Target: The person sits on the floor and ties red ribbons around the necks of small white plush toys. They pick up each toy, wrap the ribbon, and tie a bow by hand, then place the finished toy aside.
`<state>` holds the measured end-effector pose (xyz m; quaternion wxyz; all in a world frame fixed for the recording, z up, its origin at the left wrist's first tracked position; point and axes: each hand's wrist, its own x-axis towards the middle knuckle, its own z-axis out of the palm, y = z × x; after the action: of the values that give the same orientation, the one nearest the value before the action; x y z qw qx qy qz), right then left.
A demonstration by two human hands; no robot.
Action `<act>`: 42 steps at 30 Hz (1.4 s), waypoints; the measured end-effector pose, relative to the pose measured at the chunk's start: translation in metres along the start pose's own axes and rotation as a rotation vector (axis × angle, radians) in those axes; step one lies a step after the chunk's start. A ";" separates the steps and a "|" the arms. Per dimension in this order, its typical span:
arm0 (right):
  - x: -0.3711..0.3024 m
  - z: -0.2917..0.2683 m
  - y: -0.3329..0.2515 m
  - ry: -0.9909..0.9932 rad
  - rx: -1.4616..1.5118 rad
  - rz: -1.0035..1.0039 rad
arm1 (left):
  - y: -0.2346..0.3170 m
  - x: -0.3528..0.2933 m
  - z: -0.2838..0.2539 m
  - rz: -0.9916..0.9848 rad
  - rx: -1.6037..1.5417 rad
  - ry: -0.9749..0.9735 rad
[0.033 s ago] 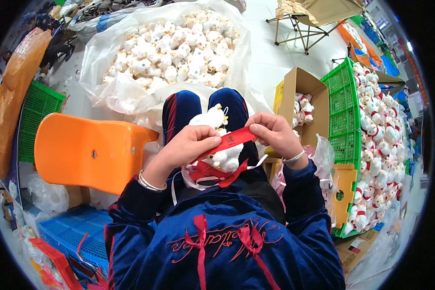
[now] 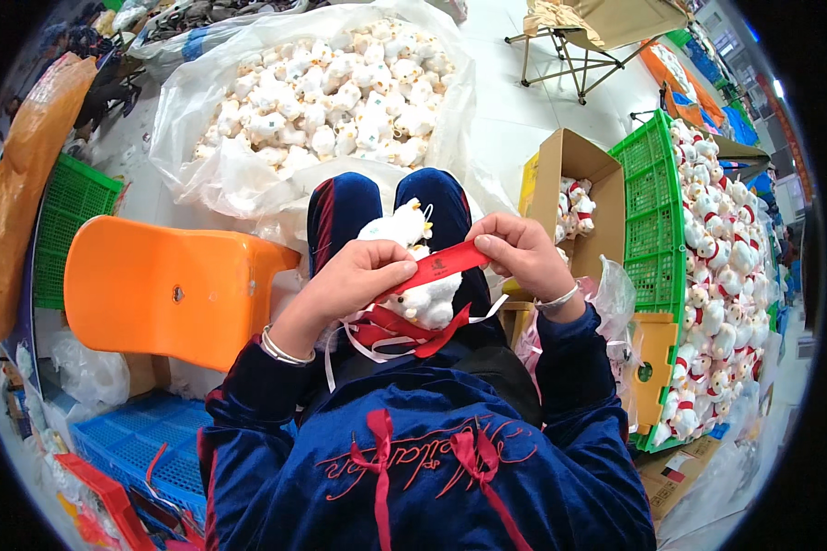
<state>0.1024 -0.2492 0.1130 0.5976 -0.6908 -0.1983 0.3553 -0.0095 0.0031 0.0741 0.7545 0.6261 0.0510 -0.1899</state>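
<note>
I sit with a small white plush toy (image 2: 429, 301) lying on my lap, its head (image 2: 404, 225) pointing away from me. A short red ribbon (image 2: 436, 264) is stretched across the toy. My left hand (image 2: 349, 280) pinches the ribbon's left end and my right hand (image 2: 524, 253) pinches its right end. Both wrists wear thin bracelets. More loose red and white ribbons (image 2: 390, 329) lie on my lap under the toy, against my dark blue velvet clothes.
A big clear plastic bag (image 2: 202, 174) full of white plush toys lies ahead. An orange plastic chair (image 2: 165, 289) stands at my left. A cardboard box (image 2: 606, 174), a green crate (image 2: 657, 220) and rows of ribboned toys (image 2: 721, 275) are at my right. A blue crate (image 2: 147, 450) sits lower left.
</note>
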 end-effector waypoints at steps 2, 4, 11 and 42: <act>0.002 -0.002 0.003 0.057 -0.019 -0.029 | -0.004 -0.002 -0.002 -0.028 0.004 0.011; 0.003 -0.019 0.008 0.207 -0.026 -0.093 | -0.009 -0.006 -0.003 -0.048 0.012 0.001; 0.000 -0.105 -0.008 0.766 0.590 -0.504 | -0.042 -0.025 0.045 -0.031 0.069 -0.075; 0.079 0.049 0.006 0.017 -0.654 -0.631 | -0.007 0.011 -0.017 0.355 -0.209 0.224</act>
<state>0.1190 -0.1616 0.0851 0.4289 -0.7518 -0.4961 0.0687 0.0011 0.0159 0.0601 0.8265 0.5609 0.0427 0.0227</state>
